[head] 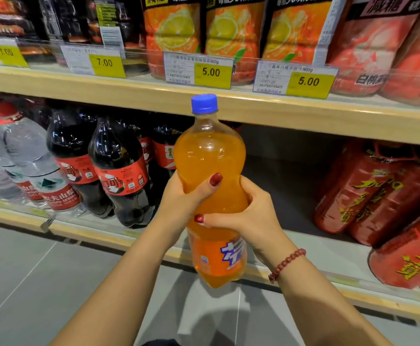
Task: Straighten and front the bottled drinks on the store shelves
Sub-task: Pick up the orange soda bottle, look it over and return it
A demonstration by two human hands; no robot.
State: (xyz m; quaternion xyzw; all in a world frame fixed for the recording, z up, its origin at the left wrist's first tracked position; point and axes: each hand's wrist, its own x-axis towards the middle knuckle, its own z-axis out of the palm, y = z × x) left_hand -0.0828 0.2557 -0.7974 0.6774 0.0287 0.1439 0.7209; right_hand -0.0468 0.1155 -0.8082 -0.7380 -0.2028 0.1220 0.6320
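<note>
A large orange soda bottle (210, 156) with a blue cap is held upright in front of the lower shelf, off the shelf board. My left hand (181, 198) grips its waist from the left, thumb across the front. From the right, my right hand (251, 216) wraps the same waist just below. The bottle's orange label with blue lettering faces me, partly turned right. Behind the bottle is an open gap on the lower shelf (291, 196).
Dark cola bottles (119, 168) and water bottles (29, 166) stand left of the gap. Red tea bottles (369, 191) stand to its right. The upper shelf edge (279, 113) carries yellow price tags, with orange and pink drink bottles above. Grey floor lies below.
</note>
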